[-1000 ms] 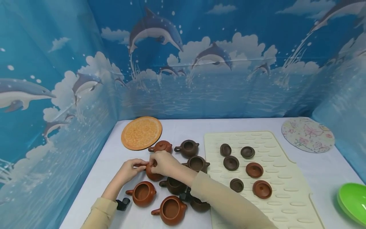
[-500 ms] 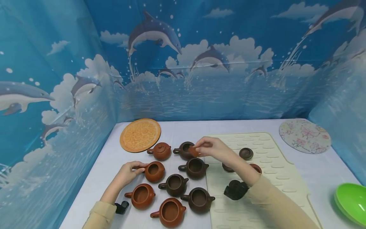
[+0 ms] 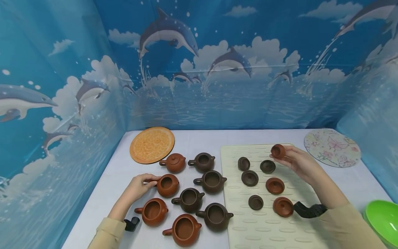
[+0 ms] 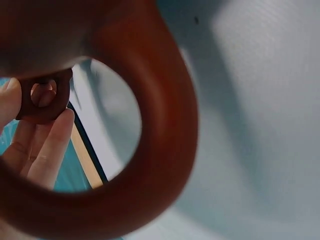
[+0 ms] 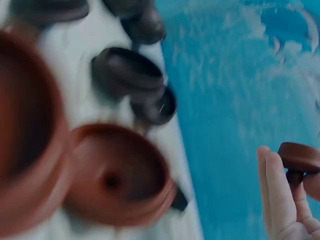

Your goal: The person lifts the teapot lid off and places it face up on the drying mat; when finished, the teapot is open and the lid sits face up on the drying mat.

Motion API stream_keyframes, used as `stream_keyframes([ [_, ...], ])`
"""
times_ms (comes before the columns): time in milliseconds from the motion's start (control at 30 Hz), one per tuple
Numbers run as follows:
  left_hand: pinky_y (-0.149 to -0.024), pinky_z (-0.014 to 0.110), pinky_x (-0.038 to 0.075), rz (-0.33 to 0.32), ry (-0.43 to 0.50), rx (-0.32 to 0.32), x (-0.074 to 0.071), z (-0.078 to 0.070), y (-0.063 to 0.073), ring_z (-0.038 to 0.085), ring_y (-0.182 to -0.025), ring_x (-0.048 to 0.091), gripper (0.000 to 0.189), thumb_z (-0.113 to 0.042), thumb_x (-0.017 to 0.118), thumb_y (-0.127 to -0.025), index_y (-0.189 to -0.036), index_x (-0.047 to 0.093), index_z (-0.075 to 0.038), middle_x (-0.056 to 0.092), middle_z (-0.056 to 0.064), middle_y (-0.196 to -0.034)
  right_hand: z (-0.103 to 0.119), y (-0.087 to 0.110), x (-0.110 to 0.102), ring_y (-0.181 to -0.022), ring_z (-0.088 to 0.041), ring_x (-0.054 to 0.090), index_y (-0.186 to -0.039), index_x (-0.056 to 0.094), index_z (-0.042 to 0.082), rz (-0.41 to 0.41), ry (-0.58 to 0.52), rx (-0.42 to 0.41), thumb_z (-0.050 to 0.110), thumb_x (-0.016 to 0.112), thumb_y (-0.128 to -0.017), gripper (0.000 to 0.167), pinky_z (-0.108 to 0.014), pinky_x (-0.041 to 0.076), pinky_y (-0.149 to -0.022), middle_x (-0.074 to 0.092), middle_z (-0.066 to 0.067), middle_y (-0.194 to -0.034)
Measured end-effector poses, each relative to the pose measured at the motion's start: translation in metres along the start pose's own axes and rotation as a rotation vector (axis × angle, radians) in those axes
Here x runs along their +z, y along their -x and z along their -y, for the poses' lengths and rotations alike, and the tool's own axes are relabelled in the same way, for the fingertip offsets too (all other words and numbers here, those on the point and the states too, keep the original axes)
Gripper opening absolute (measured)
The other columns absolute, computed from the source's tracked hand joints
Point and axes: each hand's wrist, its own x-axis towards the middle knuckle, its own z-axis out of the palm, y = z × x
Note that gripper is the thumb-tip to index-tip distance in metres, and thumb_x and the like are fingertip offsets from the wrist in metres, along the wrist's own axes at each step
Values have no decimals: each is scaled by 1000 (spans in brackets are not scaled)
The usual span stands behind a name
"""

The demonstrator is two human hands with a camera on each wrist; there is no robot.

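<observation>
My left hand (image 3: 151, 181) pinches the handle (image 4: 42, 95) of an open red-brown teapot (image 3: 167, 185) that stands on the white table. My right hand (image 3: 281, 155) holds a small red-brown lid (image 3: 277, 151) in its fingertips (image 5: 280, 195), just above the far part of the cream mat (image 3: 311, 193). Several loose lids lie on that mat, among them a dark one (image 3: 250, 177) and a red one (image 3: 283, 206). Around the held pot stand several lidless teapots, dark (image 3: 212, 181) and red (image 3: 153, 211), and one lidded pot (image 3: 174, 162).
An orange round mat (image 3: 152, 144) lies at the back left and a floral round mat (image 3: 332, 147) at the back right. A green bowl (image 3: 384, 221) sits at the right edge. Dolphin-print walls (image 3: 199, 69) close in three sides.
My right hand lifted the lid off the teapot held by my left hand and carried it rightward over the pots to above the cream mat. The left hand stayed on the handle.
</observation>
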Motion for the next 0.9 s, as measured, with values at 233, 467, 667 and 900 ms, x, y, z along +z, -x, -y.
stream_keyframes([
  [233, -95, 49, 52, 0, 5, 11, 0, 2, -1, 28, -107, 66, 20, -8, 68, -92, -108, 76, -15, 74, 5, -108, -21, 8, -37, -95, -9, 70, -135, 41, 1, -175, -14, 170, 22, 39, -107, 35, -28, 56, -91, 67, 2, -100],
  [467, -96, 50, 52, 4, 18, 7, 0, 3, 0, 29, -109, 65, 20, -7, 68, -92, -108, 76, -14, 73, 6, -109, -32, 16, -39, -80, 16, 59, -144, 21, -23, -334, 646, 273, 35, 39, -106, 72, -18, 57, -80, 31, -45, -142],
  [667, -96, 49, 52, -3, 26, 16, 0, 2, 1, 29, -110, 65, 20, -7, 68, -91, -108, 76, -13, 73, 6, -109, -26, 15, -34, -119, -33, 60, -144, 35, -14, -426, 914, 372, 52, 42, -101, 79, -44, 50, -99, 33, -39, -147],
  [900, -97, 50, 51, 5, 14, 13, 1, 2, 0, 29, -111, 65, 21, -8, 67, -92, -110, 76, -15, 73, 5, -110, -28, 20, -38, -87, -11, 71, -138, 45, -14, -487, 912, 349, 52, 51, -98, 77, -27, 55, -82, 61, -30, -127],
])
